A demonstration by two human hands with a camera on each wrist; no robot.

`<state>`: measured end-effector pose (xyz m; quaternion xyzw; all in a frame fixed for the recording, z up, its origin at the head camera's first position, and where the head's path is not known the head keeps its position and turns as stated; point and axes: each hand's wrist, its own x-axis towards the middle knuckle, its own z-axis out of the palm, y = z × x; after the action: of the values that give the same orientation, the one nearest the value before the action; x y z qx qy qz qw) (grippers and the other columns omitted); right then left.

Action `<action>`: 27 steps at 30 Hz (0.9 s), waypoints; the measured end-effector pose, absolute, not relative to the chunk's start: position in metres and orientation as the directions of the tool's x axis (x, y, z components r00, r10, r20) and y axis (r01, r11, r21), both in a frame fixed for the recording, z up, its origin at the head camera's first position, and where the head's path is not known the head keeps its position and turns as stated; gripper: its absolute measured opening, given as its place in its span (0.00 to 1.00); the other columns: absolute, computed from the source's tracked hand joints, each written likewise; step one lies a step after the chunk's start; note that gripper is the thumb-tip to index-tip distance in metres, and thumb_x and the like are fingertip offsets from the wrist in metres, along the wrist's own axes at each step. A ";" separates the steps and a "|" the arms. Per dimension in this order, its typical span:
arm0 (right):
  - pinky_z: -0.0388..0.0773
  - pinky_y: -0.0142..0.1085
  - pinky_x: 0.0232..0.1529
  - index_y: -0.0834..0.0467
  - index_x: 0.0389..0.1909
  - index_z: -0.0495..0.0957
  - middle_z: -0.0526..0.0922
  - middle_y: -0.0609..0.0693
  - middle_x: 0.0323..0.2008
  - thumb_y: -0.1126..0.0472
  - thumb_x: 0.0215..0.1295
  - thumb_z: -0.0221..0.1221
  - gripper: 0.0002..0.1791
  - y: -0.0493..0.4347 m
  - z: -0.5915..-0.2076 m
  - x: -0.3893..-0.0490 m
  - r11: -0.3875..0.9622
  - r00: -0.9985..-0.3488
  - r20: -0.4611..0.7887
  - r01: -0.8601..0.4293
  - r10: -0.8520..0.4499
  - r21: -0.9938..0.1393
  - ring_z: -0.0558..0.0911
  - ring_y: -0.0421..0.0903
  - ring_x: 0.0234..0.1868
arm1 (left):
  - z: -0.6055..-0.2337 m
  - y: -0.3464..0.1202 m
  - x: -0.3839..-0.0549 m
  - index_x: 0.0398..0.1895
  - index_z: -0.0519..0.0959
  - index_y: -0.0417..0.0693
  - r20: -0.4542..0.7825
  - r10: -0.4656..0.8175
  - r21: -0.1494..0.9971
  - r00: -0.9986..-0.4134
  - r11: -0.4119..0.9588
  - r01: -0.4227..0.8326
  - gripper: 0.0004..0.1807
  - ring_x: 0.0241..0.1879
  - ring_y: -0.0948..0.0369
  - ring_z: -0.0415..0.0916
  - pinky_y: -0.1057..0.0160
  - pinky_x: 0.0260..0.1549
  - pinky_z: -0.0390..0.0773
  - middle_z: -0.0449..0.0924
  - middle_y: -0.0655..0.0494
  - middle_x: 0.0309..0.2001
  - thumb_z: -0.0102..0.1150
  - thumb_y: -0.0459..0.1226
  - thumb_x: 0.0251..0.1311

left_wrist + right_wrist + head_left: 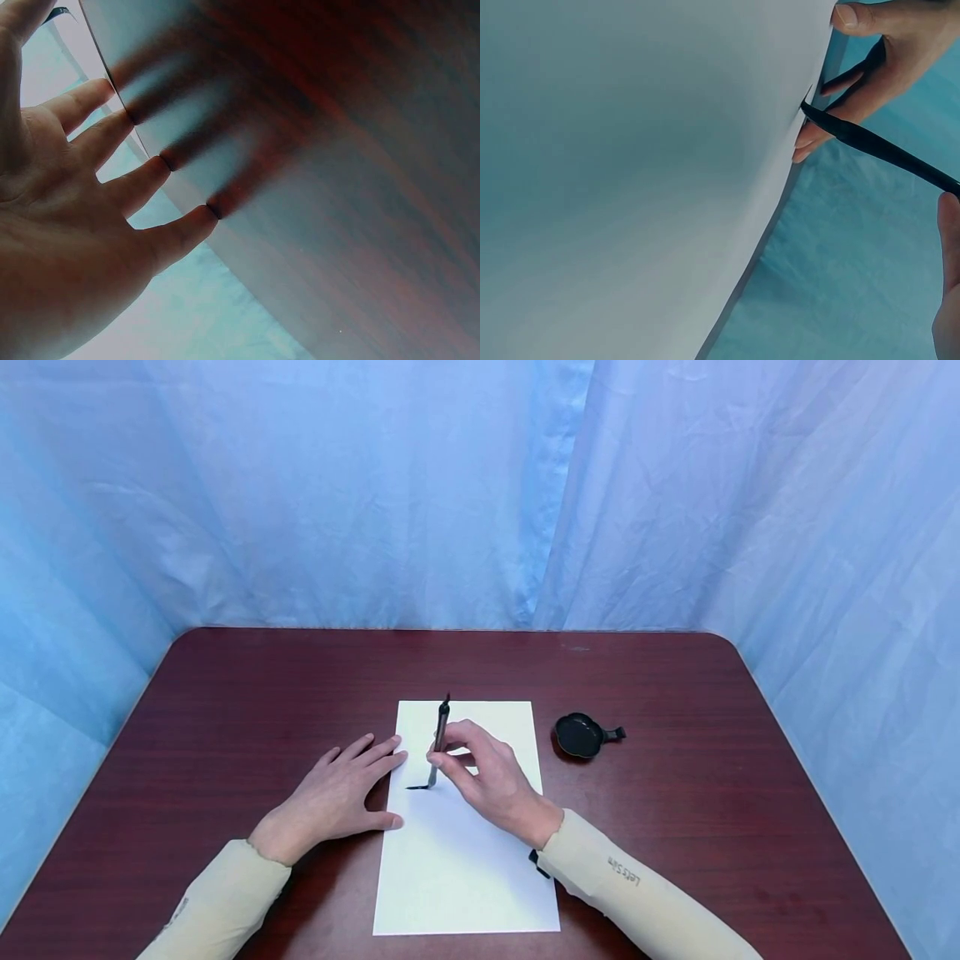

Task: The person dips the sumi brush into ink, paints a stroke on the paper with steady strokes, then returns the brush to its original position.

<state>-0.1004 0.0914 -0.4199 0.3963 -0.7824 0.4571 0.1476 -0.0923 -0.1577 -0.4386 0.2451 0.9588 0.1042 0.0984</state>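
My right hand [491, 777] pinches a dark writing brush [441, 727], held nearly upright over a white sheet of paper [465, 885]. The brush tip meets the paper at the right end of a short black ink stroke [417, 787]. In the right wrist view the bristles of the brush [829, 120] bend where they touch the sheet, and part of the right hand [949, 255] shows at the edge. My left hand [337, 797] lies with fingers spread at the paper's left edge, thumb and fingertips on it. The left wrist view shows those spread fingers [142, 187] reaching the tabletop.
A small black dish with a short handle [579, 736] sits on the table to the right of the paper. The dark red wooden table [675, 793] has rounded far corners. Light blue curtains [360, 493] hang behind it and along both sides.
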 end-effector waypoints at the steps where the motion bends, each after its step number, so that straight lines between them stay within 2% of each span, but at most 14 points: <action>1: 0.83 0.29 0.47 0.59 0.56 0.71 0.81 0.52 0.45 0.64 0.71 0.65 0.17 0.092 -0.420 -0.101 0.268 -0.640 0.597 -0.758 -0.484 -0.594 0.88 0.44 0.46 | -0.438 -0.158 -0.092 0.76 0.71 0.52 -0.138 0.491 0.249 -0.860 0.858 0.450 0.47 0.76 0.41 0.58 0.28 0.65 0.63 0.63 0.53 0.78 0.74 0.60 0.54; 15: 0.84 0.30 0.47 0.59 0.55 0.71 0.81 0.52 0.44 0.75 0.59 0.70 0.26 0.096 -0.420 -0.100 0.269 -0.655 0.597 -0.745 -0.463 -0.610 0.87 0.45 0.46 | -0.438 -0.158 -0.092 0.76 0.70 0.53 -0.142 0.497 0.252 -0.856 0.854 0.455 0.47 0.77 0.41 0.57 0.27 0.64 0.62 0.62 0.53 0.79 0.73 0.60 0.55; 27: 0.84 0.30 0.46 0.58 0.56 0.71 0.81 0.52 0.44 0.74 0.62 0.69 0.24 0.100 -0.419 -0.099 0.267 -0.659 0.595 -0.742 -0.460 -0.615 0.87 0.45 0.46 | -0.439 -0.158 -0.092 0.76 0.71 0.53 -0.141 0.496 0.245 -0.857 0.856 0.455 0.48 0.76 0.41 0.58 0.28 0.64 0.63 0.63 0.53 0.78 0.74 0.61 0.54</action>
<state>-0.0987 0.1004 -0.4190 0.3846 -0.7815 0.4677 0.1506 -0.0924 -0.1576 -0.4388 0.2481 0.9582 0.1018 0.0997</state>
